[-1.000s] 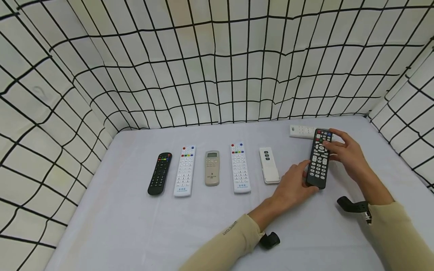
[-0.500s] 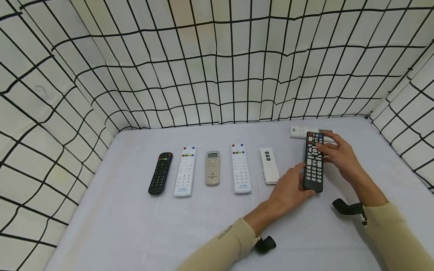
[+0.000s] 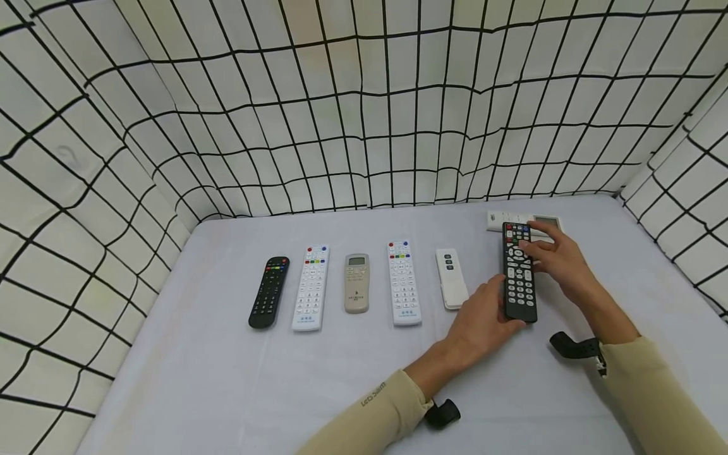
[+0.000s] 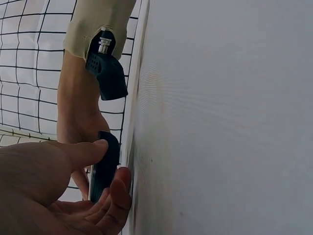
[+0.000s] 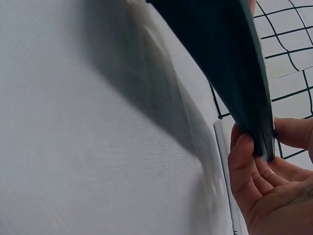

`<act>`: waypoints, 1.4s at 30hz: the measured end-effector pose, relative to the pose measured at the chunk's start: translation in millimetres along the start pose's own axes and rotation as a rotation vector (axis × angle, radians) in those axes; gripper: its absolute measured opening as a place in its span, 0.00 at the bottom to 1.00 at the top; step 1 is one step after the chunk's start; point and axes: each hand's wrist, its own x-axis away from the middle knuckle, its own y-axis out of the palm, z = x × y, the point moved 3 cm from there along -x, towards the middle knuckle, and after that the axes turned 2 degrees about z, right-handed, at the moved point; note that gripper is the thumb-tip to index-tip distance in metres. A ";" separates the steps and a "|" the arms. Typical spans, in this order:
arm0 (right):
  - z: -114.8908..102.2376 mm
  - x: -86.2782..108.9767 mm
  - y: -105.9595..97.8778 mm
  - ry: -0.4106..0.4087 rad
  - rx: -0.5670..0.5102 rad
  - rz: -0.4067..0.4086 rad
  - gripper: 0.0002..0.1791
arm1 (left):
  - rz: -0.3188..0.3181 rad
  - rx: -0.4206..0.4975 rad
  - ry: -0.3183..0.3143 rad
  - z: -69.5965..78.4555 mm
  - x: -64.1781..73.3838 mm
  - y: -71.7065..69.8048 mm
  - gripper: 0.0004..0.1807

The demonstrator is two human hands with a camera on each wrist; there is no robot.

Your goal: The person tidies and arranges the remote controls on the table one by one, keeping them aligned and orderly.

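In the head view, a black remote control (image 3: 520, 287) with white keys is held by both hands at the right side of the table. My left hand (image 3: 476, 321) pinches its lower end, thumb along the bottom edge. My right hand (image 3: 560, 260) grips the upper end, with a fingertip over the upper keys. The left wrist view shows the remote's edge (image 4: 106, 166) between the left thumb and fingers, off the tabletop. From the right wrist, the remote's dark underside (image 5: 220, 58) looms large, and the right hand (image 5: 274, 188) pinches its far end.
Left of the hands lie a small white remote (image 3: 452, 278), a white remote (image 3: 404, 284), a beige remote (image 3: 356, 284), another white remote (image 3: 311, 287) and a black remote (image 3: 269, 292). A white remote with a display (image 3: 506, 218) lies behind. Netted white walls (image 3: 375, 114) enclose the table (image 3: 227, 385).
Both hands have moved left with the black remote, which has turned from a rightward lean to a slight leftward one. More of the white remote behind shows now.
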 end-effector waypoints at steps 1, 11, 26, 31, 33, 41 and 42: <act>0.2 -0.3 0.7 0.003 0.009 -0.004 0.43 | 0.000 -0.005 -0.001 -0.1 0.3 -0.2 0.43; -6.1 -1.5 7.2 -0.003 0.017 -0.064 0.42 | -0.007 0.016 0.001 -0.6 4.0 -2.2 0.40; -8.2 -4.7 17.9 0.030 0.043 -0.150 0.42 | 0.034 -0.069 -0.007 -2.5 6.4 -3.9 0.38; -7.7 -6.9 19.3 0.032 0.061 -0.168 0.41 | 0.027 -0.064 0.003 -2.1 6.2 -2.9 0.39; -7.0 -8.3 19.2 0.031 0.068 -0.175 0.41 | 0.024 -0.064 0.007 -1.8 6.3 -2.7 0.39; -8.2 -14.3 20.1 0.028 0.099 -0.210 0.41 | 0.029 -0.118 -0.016 -0.6 8.2 -4.2 0.39; -8.6 -14.9 20.3 0.028 0.100 -0.215 0.41 | 0.029 -0.130 -0.026 -0.5 8.4 -4.5 0.40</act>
